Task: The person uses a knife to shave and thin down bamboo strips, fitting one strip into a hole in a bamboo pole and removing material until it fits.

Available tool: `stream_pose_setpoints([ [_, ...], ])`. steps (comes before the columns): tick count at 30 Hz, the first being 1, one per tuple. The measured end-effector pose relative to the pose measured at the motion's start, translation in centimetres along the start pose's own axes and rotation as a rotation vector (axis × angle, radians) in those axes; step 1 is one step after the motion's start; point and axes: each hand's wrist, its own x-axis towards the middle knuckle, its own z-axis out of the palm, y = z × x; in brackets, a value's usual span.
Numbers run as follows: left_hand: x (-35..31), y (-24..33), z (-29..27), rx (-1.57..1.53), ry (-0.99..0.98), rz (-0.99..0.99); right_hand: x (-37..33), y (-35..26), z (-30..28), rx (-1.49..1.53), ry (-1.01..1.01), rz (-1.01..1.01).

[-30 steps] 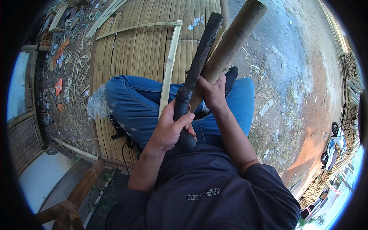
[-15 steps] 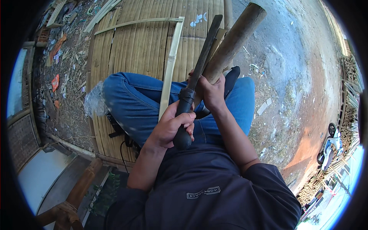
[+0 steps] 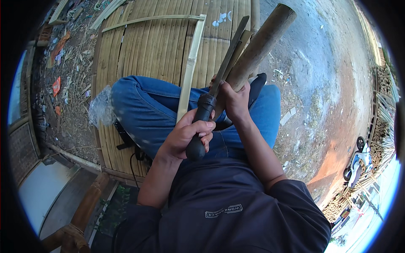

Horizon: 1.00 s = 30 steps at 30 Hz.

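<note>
My left hand (image 3: 185, 134) is wrapped round the dark, rounded handle (image 3: 203, 114) of a large knife. Its long dark blade (image 3: 230, 55) points up and away, slanting to the right. My right hand (image 3: 237, 102) grips a thick round wooden stick (image 3: 263, 44), its thumb pressed near the base of the blade. Between blade and stick runs a narrow piece of bamboo (image 3: 240, 49); whether my right hand holds it too is hard to tell. A pale split bamboo strip (image 3: 192, 63) reaches from beside my left hand over my leg, bent sharply at its far end.
I sit cross-legged on a bamboo slat platform (image 3: 164, 46). Clear crumpled plastic (image 3: 100, 106) lies by my left knee. Littered ground borders the platform's left side, with a bamboo post (image 3: 86, 206) at lower left. Bare ground (image 3: 320, 109) stretches right, toward a parked motorbike (image 3: 357, 162) and stacked poles.
The knife handle has shifted slightly toward me and left within the same left-hand grip. The blade tip has swung a little to the right. My right hand keeps its hold on the stick.
</note>
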Motion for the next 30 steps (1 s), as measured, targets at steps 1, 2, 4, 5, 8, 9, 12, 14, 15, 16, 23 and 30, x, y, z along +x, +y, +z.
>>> stream_pose_setpoints([
  [1, 0.0, 0.0, -0.1, -0.036, -0.019, 0.002, 0.0, 0.1, -0.1, -0.002, 0.000, 0.002],
  [2, 0.1, 0.1, -0.2, -0.071, -0.037, 0.005, 0.0, 0.1, 0.0, -0.009, 0.014, -0.002],
  [4, 0.2, 0.1, -0.8, -0.107, -0.065, -0.005, 0.0, 0.2, 0.0, -0.016, 0.028, -0.006],
  [5, 0.3, 0.1, -1.1, -0.141, -0.097, -0.016, 0.0, 0.3, -0.1, -0.019, 0.026, -0.004],
  [8, 0.4, 0.0, -1.4, -0.221, -0.103, -0.021, 0.0, 0.4, 0.0, -0.029, 0.029, -0.004],
  [9, 0.4, 0.0, -1.7, -0.222, -0.103, -0.020, 0.0, 0.4, 0.1, -0.034, 0.035, -0.005],
  [12, 0.6, -0.2, -2.3, -0.310, -0.159, -0.022, -0.1, -0.1, 0.5, -0.016, 0.031, 0.012],
  [14, 0.6, -0.1, -2.3, -0.323, -0.161, -0.022, -0.1, 0.0, 0.4, -0.013, 0.032, 0.018],
  [15, 0.6, -0.2, -2.4, -0.324, -0.163, -0.022, 0.0, 0.0, 0.4, -0.009, 0.033, 0.020],
  [16, 0.7, -0.3, -2.5, -0.338, -0.172, -0.024, 0.0, -0.1, 0.4, -0.010, 0.033, 0.019],
  [23, 0.7, -0.1, -2.9, -0.416, -0.216, -0.041, -0.1, -0.7, 0.7, 0.015, 0.040, 0.019],
  [30, 0.7, -0.2, -3.4, -0.484, -0.260, -0.042, 0.0, -0.5, 0.6, 0.014, 0.019, 0.023],
])
